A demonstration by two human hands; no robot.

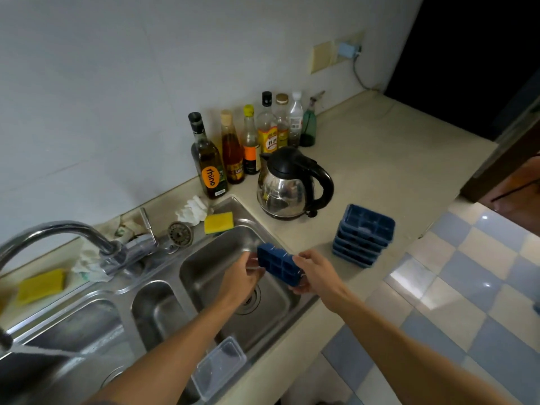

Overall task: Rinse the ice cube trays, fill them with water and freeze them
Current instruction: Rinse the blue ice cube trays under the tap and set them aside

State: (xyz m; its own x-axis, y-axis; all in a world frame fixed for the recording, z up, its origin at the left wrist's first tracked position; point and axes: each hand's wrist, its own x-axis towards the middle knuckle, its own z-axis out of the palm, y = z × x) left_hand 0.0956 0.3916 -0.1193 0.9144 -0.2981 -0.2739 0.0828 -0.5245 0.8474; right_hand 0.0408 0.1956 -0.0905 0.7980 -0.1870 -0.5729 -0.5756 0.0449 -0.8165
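Dim, soft picture, wide-angle bending at the edges, glare on the floor tiles (pixel 409 277)

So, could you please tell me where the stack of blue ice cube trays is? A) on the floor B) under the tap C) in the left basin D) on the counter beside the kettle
D: the stack of trays stands on the counter right of the sink, close to the kettle; the left hand and right hand hold a single tray over the basin.
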